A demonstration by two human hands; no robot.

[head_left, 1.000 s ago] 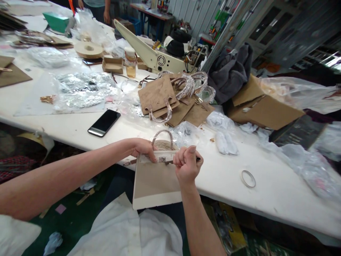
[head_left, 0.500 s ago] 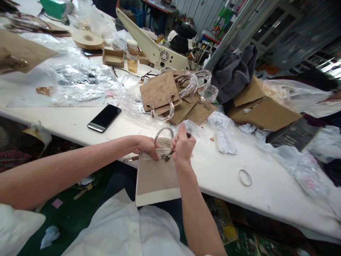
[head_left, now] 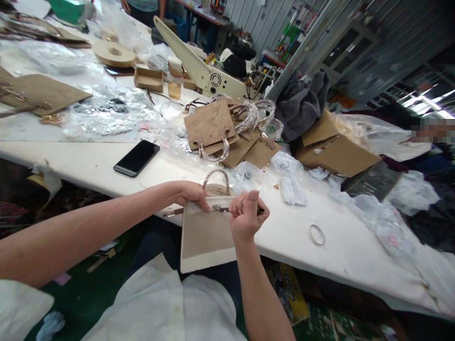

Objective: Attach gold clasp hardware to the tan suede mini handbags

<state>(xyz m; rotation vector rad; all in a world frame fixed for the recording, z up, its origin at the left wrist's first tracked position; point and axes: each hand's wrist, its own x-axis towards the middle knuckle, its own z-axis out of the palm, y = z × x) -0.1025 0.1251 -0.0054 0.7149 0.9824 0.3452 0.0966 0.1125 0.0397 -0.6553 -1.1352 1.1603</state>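
A beige bag panel [head_left: 208, 237] with a pale lower band rests at the table's front edge, over my lap. My left hand [head_left: 194, 194] grips its upper left edge, thumb near a small metal buckle [head_left: 216, 208]. My right hand [head_left: 247, 213] is a fist at the upper right, closed round a dark strap whose end sticks out past the fingers; the strap runs level from the buckle. Behind the panel's top rises a curved handle [head_left: 216, 173] beside coiled cord. A brown strap with metal fittings [head_left: 173, 213] juts out left of the panel.
A phone [head_left: 137, 158] lies left of centre. Brown bag pieces with wrapped handles [head_left: 209, 124] are piled behind. A ring [head_left: 316, 235] sits at right. Farther back are a tape roll [head_left: 113, 53], a jar [head_left: 174, 78], a cardboard box [head_left: 337, 154] and a person [head_left: 144, 10].
My right fist has moved right and slightly down, and the strap now lies level instead of slanting upward. The left hand keeps its grip on the panel. The view has shifted slightly.
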